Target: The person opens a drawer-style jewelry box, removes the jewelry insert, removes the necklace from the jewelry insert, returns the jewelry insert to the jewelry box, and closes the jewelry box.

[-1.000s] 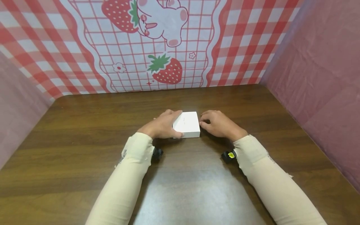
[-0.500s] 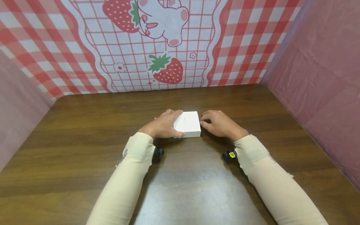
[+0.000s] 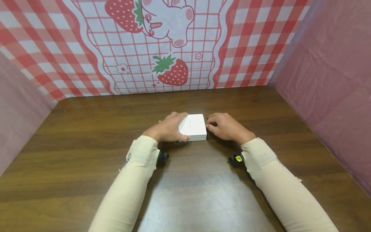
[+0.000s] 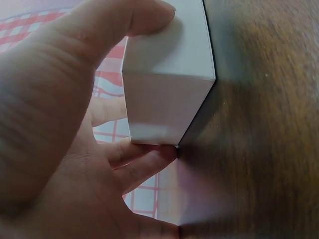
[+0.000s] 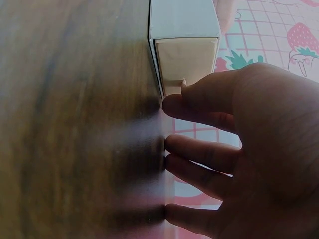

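A flat white box lies on the wooden table with faint small print on its top. Its left end is in the grip of my left hand, thumb on the near side and fingers on the far side. In the right wrist view, the box's right end shows an inner drawer framed by the outer sleeve. There my right hand brings thumb and index finger together, pinching at the lower edge of that end. What lies between those two tips is hidden. The other right fingertips rest on the table.
Behind the brown table hangs a red-and-white checked cloth with strawberry prints. Pink cloth walls off the right side, and another stands at the left. Black cameras are strapped at both wrists.
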`<control>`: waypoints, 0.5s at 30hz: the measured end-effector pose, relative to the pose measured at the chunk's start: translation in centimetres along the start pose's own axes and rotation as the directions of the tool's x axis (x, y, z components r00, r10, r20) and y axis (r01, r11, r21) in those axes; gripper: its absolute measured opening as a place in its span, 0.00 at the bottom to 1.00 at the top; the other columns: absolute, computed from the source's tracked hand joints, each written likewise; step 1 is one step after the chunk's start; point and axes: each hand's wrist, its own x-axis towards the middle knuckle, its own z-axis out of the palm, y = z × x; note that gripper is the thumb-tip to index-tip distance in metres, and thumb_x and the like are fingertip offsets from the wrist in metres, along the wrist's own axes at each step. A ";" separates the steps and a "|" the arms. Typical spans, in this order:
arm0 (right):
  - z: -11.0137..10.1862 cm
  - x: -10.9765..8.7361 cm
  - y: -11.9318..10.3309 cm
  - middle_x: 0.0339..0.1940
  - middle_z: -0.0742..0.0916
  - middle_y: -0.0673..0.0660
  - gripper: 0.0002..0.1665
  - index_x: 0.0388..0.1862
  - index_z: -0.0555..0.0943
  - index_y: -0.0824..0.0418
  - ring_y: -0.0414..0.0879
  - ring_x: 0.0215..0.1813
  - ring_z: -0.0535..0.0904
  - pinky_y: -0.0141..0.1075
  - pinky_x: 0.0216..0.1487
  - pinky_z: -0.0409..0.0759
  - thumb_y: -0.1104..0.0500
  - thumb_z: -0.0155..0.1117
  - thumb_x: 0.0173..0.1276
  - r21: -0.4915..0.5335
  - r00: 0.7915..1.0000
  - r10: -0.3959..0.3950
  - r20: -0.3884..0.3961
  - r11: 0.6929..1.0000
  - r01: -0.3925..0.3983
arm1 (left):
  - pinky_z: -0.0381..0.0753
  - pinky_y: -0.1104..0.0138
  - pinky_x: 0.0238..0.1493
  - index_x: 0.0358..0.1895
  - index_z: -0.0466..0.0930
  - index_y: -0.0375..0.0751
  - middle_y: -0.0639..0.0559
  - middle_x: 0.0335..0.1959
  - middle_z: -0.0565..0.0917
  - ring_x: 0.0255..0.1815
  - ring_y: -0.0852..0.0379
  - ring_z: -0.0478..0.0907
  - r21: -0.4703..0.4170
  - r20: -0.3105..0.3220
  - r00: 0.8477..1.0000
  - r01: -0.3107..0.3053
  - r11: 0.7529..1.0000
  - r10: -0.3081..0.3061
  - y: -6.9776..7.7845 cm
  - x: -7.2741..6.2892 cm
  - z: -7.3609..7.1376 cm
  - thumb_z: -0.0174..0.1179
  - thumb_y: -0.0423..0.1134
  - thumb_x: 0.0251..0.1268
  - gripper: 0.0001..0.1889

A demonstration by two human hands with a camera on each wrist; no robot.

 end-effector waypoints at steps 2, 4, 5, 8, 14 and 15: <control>0.0 0.0 0.0 0.57 0.84 0.65 0.12 0.46 0.87 0.63 0.59 0.61 0.79 0.52 0.64 0.73 0.59 0.63 0.71 -0.001 1.000 0.002 0.001 1.000 -0.002 | 0.58 0.31 0.63 0.78 0.56 0.44 0.41 0.68 0.67 0.64 0.48 0.66 0.000 0.001 1.000 -0.003 1.000 0.003 -0.1 0.0 0.0 0.72 0.51 0.52 0.51; 0.0 0.0 0.0 0.57 0.84 0.65 0.12 0.46 0.87 0.63 0.59 0.61 0.78 0.52 0.64 0.72 0.59 0.63 0.71 -0.002 1.000 0.006 0.003 1.000 -0.006 | 0.57 0.30 0.63 0.78 0.56 0.44 0.41 0.68 0.67 0.64 0.48 0.65 0.000 0.002 1.000 -0.006 1.000 0.006 -0.2 0.1 0.0 0.72 0.52 0.52 0.51; 0.0 0.0 0.0 0.57 0.84 0.65 0.12 0.46 0.87 0.63 0.59 0.61 0.78 0.52 0.64 0.72 0.59 0.63 0.71 -0.003 1.000 0.009 0.005 1.000 -0.009 | 0.57 0.30 0.64 0.79 0.55 0.44 0.41 0.69 0.67 0.65 0.48 0.65 -0.001 0.003 1.000 -0.005 1.000 0.005 -0.2 0.1 0.0 0.72 0.52 0.52 0.51; 0.0 0.0 0.0 0.57 0.84 0.65 0.12 0.47 0.87 0.63 0.59 0.61 0.78 0.53 0.65 0.72 0.59 0.62 0.71 -0.003 1.000 0.018 0.014 1.000 -0.018 | 0.57 0.31 0.64 0.79 0.55 0.44 0.42 0.69 0.67 0.64 0.49 0.65 -0.006 0.008 1.000 -0.001 1.000 0.001 -0.3 0.1 0.0 0.71 0.52 0.53 0.51; 0.0 0.0 0.0 0.57 0.84 0.65 0.12 0.46 0.87 0.64 0.59 0.60 0.78 0.53 0.64 0.73 0.59 0.62 0.71 0.000 1.000 0.017 0.018 1.000 -0.017 | 0.57 0.34 0.66 0.80 0.53 0.47 0.42 0.71 0.65 0.67 0.48 0.64 0.020 0.021 0.999 0.035 0.999 -0.035 0.1 -0.1 0.0 0.64 0.62 0.62 0.48; 0.0 0.0 -0.1 0.57 0.84 0.65 0.12 0.46 0.87 0.64 0.59 0.60 0.78 0.53 0.64 0.73 0.60 0.62 0.71 0.001 1.000 0.015 0.015 1.000 -0.015 | 0.57 0.33 0.66 0.79 0.53 0.47 0.41 0.71 0.64 0.68 0.47 0.64 0.028 0.018 0.999 0.041 0.999 -0.042 0.2 -0.1 0.0 0.62 0.64 0.64 0.46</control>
